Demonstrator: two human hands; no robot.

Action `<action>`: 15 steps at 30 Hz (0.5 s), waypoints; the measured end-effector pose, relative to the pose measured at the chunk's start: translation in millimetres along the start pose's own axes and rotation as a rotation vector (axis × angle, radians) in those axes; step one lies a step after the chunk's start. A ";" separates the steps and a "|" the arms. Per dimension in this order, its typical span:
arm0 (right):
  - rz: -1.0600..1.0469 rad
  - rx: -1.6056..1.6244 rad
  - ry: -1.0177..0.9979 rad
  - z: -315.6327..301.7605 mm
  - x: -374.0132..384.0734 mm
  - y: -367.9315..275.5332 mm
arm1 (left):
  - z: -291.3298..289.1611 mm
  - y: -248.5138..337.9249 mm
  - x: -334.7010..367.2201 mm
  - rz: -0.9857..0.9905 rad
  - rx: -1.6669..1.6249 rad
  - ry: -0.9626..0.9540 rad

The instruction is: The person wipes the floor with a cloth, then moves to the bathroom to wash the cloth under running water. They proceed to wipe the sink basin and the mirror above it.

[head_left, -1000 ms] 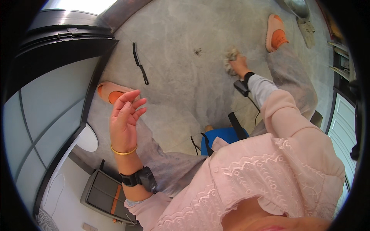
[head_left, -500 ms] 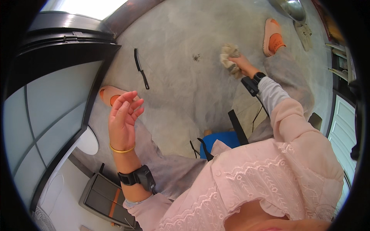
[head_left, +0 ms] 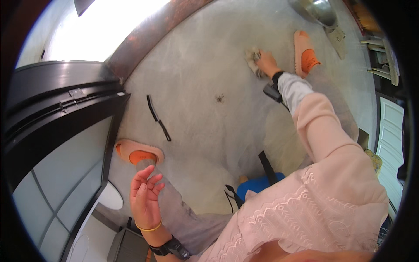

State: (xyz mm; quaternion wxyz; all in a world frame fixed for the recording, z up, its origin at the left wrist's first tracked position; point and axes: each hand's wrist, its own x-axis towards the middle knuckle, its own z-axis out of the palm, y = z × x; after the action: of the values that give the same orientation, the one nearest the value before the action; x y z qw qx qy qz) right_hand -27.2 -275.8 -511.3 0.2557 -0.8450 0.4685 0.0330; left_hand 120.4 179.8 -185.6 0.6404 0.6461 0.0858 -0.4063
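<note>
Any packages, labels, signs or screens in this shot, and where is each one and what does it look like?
No packages, signs or lit screens show.
Small pale label: on the black door frame at the left, rectangular, too small to read.
Black wrist device: strapped by the right hand holding a rag; no display visible.
Black wrist device: on the raised left hand's wrist; no display visible.
</note>
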 end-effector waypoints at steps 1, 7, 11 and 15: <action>-0.053 -0.008 -0.107 5.6 13.3 -21.4 | -1.8 0.0 -0.4 -0.004 0.005 0.010; -0.625 -0.157 -0.219 58.0 6.3 -132.9 | -6.7 -3.0 -0.2 0.001 -0.013 0.017; -0.817 -0.294 -0.397 65.7 -36.2 -147.7 | -6.3 -1.9 -2.7 0.011 -0.062 0.027; -0.997 -0.340 -0.553 49.3 -61.4 -139.1 | -6.5 -0.7 -3.5 0.006 -0.008 0.027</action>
State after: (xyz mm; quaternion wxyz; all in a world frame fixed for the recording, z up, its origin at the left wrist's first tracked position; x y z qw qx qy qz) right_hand 60.0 -145.6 -480.1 0.2140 -0.9523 -0.0805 0.2022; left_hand 120.4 187.2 -184.9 0.6428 0.6493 0.0942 -0.3954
